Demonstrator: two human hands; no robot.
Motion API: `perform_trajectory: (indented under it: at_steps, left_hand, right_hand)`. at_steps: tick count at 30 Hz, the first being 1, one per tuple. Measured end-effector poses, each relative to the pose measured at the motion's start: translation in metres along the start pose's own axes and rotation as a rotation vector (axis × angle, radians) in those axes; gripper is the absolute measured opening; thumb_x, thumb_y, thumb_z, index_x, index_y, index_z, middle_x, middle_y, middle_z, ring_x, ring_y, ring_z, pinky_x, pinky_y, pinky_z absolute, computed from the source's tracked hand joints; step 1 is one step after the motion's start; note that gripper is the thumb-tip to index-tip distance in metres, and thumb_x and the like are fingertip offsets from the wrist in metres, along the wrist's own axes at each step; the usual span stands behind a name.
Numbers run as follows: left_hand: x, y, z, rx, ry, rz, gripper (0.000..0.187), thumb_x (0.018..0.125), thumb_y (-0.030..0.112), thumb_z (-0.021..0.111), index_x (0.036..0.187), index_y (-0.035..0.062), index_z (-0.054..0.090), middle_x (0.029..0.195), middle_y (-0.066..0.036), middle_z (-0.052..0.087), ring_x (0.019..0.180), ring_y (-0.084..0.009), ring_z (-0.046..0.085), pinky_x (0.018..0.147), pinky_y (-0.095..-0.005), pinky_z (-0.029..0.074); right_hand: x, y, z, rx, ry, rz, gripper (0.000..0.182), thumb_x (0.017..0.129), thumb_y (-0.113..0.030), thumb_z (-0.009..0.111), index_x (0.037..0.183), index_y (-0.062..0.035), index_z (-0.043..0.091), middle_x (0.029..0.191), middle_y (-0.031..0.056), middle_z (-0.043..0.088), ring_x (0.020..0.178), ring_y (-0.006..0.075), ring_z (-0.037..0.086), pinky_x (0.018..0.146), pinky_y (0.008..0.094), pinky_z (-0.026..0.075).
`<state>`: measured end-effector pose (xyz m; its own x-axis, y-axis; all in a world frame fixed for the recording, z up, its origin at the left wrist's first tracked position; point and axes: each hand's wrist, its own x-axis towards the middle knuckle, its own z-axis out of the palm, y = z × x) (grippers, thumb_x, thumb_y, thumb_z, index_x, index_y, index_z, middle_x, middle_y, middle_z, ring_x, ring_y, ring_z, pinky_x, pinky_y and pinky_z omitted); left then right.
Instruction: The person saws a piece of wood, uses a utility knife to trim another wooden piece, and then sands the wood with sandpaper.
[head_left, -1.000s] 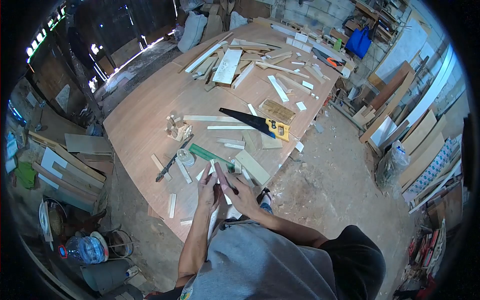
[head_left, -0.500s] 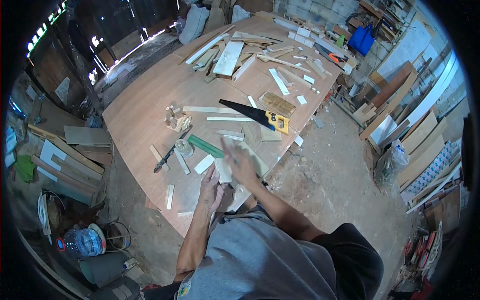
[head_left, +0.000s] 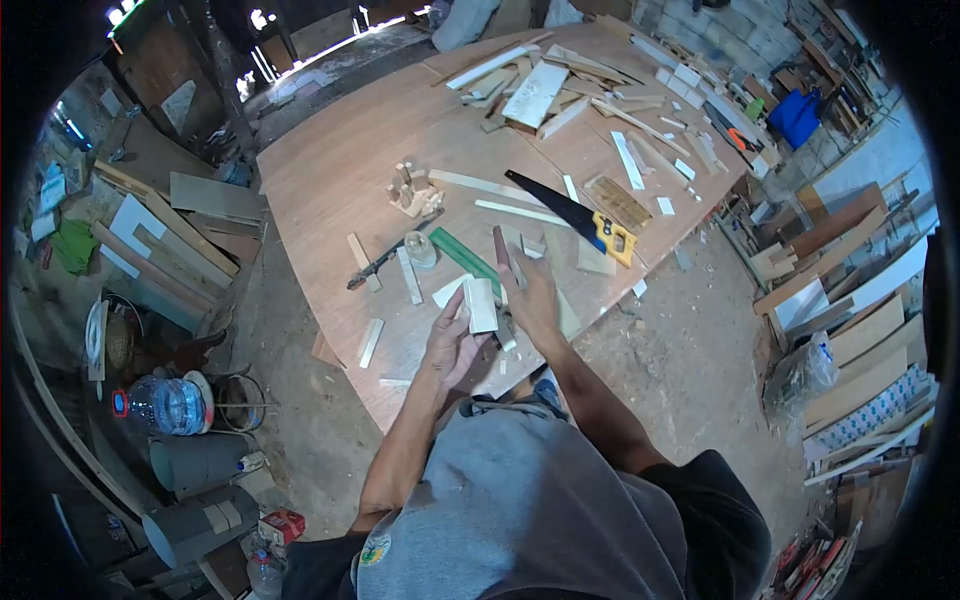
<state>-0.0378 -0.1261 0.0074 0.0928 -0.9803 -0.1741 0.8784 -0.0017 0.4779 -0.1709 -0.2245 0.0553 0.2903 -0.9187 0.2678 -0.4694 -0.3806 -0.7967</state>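
My left hand [head_left: 450,348] is closed round a small pale wooden block [head_left: 482,306], raised over the near edge of the table with its flat face up. Just right of the block is my right hand [head_left: 532,305], apart from it. A thin reddish-brown strip [head_left: 502,252] stands out at its finger side; I cannot tell exactly what it is. A green strip [head_left: 462,254] lies beyond both hands. By its left end stands a round clear container [head_left: 420,250]. A handsaw with a yellow handle [head_left: 612,238] rests beyond my right hand.
Offcuts and boards are piled on the far part of the wooden table [head_left: 330,180]. A small wooden piece with upright pegs [head_left: 408,192] stands left of centre. A dark bar tool [head_left: 395,250] lies nearby. Boards [head_left: 850,330] lean along the right wall; a large water bottle [head_left: 165,405] is at left.
My right hand, blurred over the block before, is now off to its right. The left hand still holds the block, now raised and turned a little. The whole view has shifted.
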Motion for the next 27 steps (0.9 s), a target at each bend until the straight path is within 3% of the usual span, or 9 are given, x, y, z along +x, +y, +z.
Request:
perform_trajectory:
  at_steps: [6, 9, 13, 16, 19, 21, 23, 25, 27]
  left_hand:
    - [0.003, 0.017, 0.004, -0.012, -0.015, 0.012, 0.061, 0.096, 0.008, 0.060, 0.152, 0.0135, 0.036, 0.141, -0.014, 0.054, 0.124, -0.0261, 0.057, 0.101, -0.0450, 0.051]
    - [-0.003, 0.017, -0.009, -0.060, -0.095, 0.023, 0.063, 0.095, 0.009, 0.060, 0.153, 0.0134, 0.035, 0.141, -0.015, 0.054, 0.124, -0.0270, 0.057, 0.103, -0.0487, 0.049]
    - [-0.006, 0.036, 0.018, -0.181, -0.060, 0.023, 0.058, 0.097, 0.012, 0.056, 0.150, 0.0105, 0.033, 0.132, -0.021, 0.056, 0.119, -0.0332, 0.060, 0.101, -0.0465, 0.052]
    - [0.005, 0.034, 0.011, -0.039, 0.046, 0.033, 0.045, 0.100, 0.010, 0.048, 0.144, 0.0045, 0.037, 0.130, -0.021, 0.056, 0.117, -0.0337, 0.061, 0.101, -0.0481, 0.053]
    - [0.003, 0.034, 0.017, 0.177, 0.218, 0.033, 0.039, 0.101, 0.009, 0.047, 0.139, -0.0002, 0.041, 0.129, -0.018, 0.057, 0.114, -0.0320, 0.062, 0.098, -0.0487, 0.055]
    - [0.008, 0.030, 0.014, 0.160, 0.250, 0.027, 0.033, 0.101, 0.008, 0.048, 0.132, -0.0021, 0.049, 0.119, -0.013, 0.062, 0.103, -0.0229, 0.066, 0.093, -0.0374, 0.058]
    - [0.005, 0.023, 0.023, 0.198, 0.271, 0.006, 0.035, 0.102, 0.008, 0.049, 0.135, -0.0016, 0.048, 0.117, -0.011, 0.064, 0.102, -0.0193, 0.066, 0.087, -0.0330, 0.059]
    - [0.005, 0.014, 0.022, 0.334, 0.192, 0.010, 0.034, 0.102, 0.010, 0.050, 0.135, 0.0015, 0.048, 0.119, -0.012, 0.062, 0.102, -0.0217, 0.067, 0.086, -0.0381, 0.059]
    - [0.000, -0.002, 0.028, 0.252, 0.181, 0.001, 0.034, 0.102, 0.009, 0.050, 0.135, 0.0015, 0.049, 0.115, -0.010, 0.064, 0.100, -0.0182, 0.067, 0.083, -0.0335, 0.058]
  right_hand:
    - [-0.039, -0.025, 0.003, -0.090, -0.112, -0.273, 0.044, 0.094, -0.025, 0.060, 0.136, -0.0105, 0.059, 0.102, 0.0257, 0.056, 0.097, 0.0400, 0.060, 0.080, 0.0456, 0.050]
    - [0.002, 0.013, 0.020, -0.187, -0.095, 0.014, 0.045, 0.094, -0.025, 0.061, 0.136, -0.0087, 0.059, 0.105, 0.0247, 0.058, 0.099, 0.0384, 0.060, 0.083, 0.0429, 0.050]
    - [0.008, 0.016, 0.009, 0.097, -0.023, 0.016, 0.046, 0.095, -0.027, 0.061, 0.136, -0.0054, 0.058, 0.110, 0.0236, 0.060, 0.102, 0.0346, 0.062, 0.087, 0.0397, 0.050]
    - [-0.013, -0.005, 0.001, 0.344, -0.116, -0.006, 0.050, 0.098, -0.025, 0.059, 0.140, 0.0019, 0.052, 0.102, 0.0138, 0.061, 0.097, 0.0195, 0.057, 0.087, 0.0317, 0.045]
    - [-0.029, -0.018, 0.002, 0.390, -0.190, 0.082, 0.049, 0.098, -0.023, 0.059, 0.140, 0.0008, 0.052, 0.105, 0.0139, 0.059, 0.098, 0.0191, 0.056, 0.088, 0.0309, 0.044]
    - [-0.044, -0.025, 0.002, 0.367, -0.242, 0.101, 0.048, 0.098, -0.022, 0.059, 0.139, 0.0003, 0.053, 0.108, 0.0155, 0.059, 0.099, 0.0219, 0.056, 0.088, 0.0315, 0.044]
    - [-0.058, -0.010, 0.015, 0.123, -0.150, -0.141, 0.045, 0.096, -0.022, 0.060, 0.137, -0.0041, 0.057, 0.117, 0.0240, 0.060, 0.107, 0.0344, 0.061, 0.093, 0.0399, 0.047]
    - [-0.018, -0.004, 0.018, 0.135, -0.157, -0.077, 0.045, 0.096, -0.026, 0.060, 0.135, -0.0028, 0.058, 0.114, 0.0255, 0.061, 0.105, 0.0374, 0.061, 0.090, 0.0415, 0.046]
    - [0.018, 0.012, 0.024, 0.173, -0.061, -0.066, 0.048, 0.095, -0.031, 0.061, 0.134, -0.0016, 0.058, 0.107, 0.0243, 0.062, 0.101, 0.0354, 0.061, 0.090, 0.0413, 0.047]
